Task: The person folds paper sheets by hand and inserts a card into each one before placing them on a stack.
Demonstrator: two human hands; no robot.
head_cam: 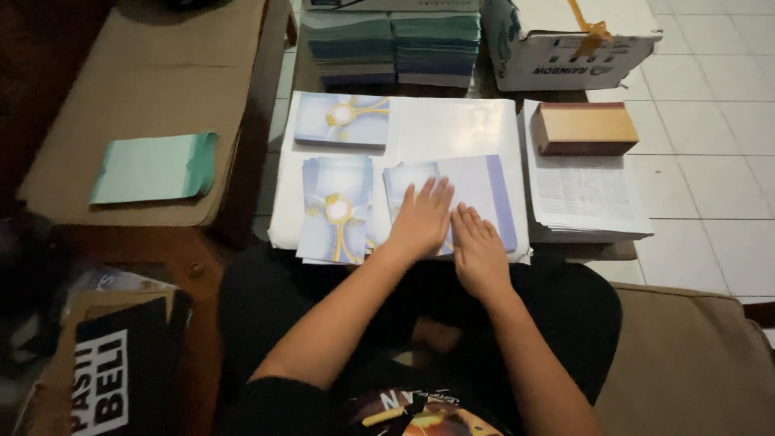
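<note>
Left of centre, two piles of finished blue cards (337, 208) already lay on the white tabletop (452, 129), while my left hand (421, 220) and right hand (478, 250), open and flat, pressed one pale card (484, 190) at centre, not yet stacked.

Both forearms are bare from above the elbow down to the left hand (421, 220) and the right hand (478, 254), with no watch, ring or bracelet to be seen on wrists or fingers (440, 192). The person wears a black shirt (387, 408) with a printed design on the chest in yellow, orange and white, partly cut off by the lower frame edge. Above the shirt print, dark, plain trousers (565, 311) cover the legs.
</note>
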